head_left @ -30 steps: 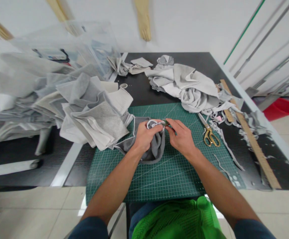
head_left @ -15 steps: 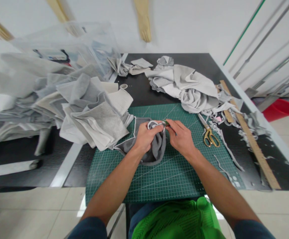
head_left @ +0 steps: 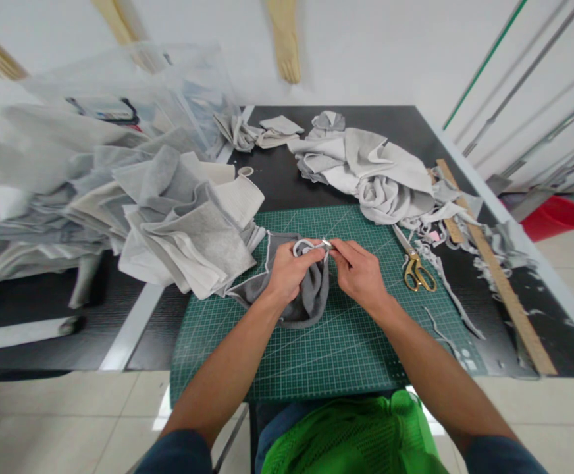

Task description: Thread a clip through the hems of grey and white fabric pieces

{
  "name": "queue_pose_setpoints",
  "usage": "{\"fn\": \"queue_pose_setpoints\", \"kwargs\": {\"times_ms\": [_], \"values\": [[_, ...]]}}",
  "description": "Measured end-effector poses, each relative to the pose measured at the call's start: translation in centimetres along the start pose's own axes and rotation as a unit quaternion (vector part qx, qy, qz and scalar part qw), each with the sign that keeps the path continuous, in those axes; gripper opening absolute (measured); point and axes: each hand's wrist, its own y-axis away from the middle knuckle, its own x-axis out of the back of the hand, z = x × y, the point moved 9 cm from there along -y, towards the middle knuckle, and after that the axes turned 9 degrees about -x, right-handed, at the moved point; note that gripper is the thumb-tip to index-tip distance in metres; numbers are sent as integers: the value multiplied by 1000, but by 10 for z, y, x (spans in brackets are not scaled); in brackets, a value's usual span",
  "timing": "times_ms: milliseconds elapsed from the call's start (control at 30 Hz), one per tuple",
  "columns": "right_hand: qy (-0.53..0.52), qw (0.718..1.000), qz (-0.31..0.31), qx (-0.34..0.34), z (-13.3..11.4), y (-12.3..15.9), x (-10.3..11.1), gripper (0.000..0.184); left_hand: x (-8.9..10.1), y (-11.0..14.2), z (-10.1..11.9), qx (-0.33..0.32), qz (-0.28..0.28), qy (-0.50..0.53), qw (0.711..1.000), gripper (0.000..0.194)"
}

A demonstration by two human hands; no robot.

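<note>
My left hand (head_left: pixel 289 266) is closed on a dark grey piece of cloth (head_left: pixel 311 296) with a pale edge, bunched on the green cutting mat (head_left: pixel 316 362). A white loop of the edging (head_left: pixel 299 246) curls up by its thumb. Close beside it, my right hand (head_left: pixel 360 268) is closed in a pinch on a small shiny metal tool (head_left: pixel 326 243), whose tip meets the pale edge near my left fingertips. The tool is too small and too covered to name its kind. Gold-handled scissors (head_left: pixel 419 275) lie on the mat to the right of my right hand.
A big heap of grey fabric pieces (head_left: pixel 198 230) rises on the left, before a clear plastic bin (head_left: pixel 188 85). More crumpled cloth (head_left: pixel 376 164) lies at the back right. A wooden ruler (head_left: pixel 504 276) and fabric scraps (head_left: pixel 457 313) lie along the right side.
The hands and cloth stay in almost the same place. The small metal tool in my right hand has turned slightly, its shiny face now showing.
</note>
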Motion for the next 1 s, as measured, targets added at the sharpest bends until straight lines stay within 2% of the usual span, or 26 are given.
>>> {"fn": "queue_pose_setpoints", "kwargs": {"times_ms": [167,367,567,700,1000], "values": [[-13,1000,2,-16,3,-2,2,26,0,-1,0,-7,-2,-7,1000,26],[-20,997,42,-57,16,-3,14,28,2,-5,2,-38,-11,-31,999,29],[-52,998,11,-35,2,-3,16,27,-1,-5,11,-87,-40,-35,995,24],[-57,998,13,-30,-6,-3,16,22,-5,-4,17,-112,-71,-53,990,24],[-47,998,20,-31,-6,-1,12,18,-7,-3,33,-209,-97,-139,963,19]]}}
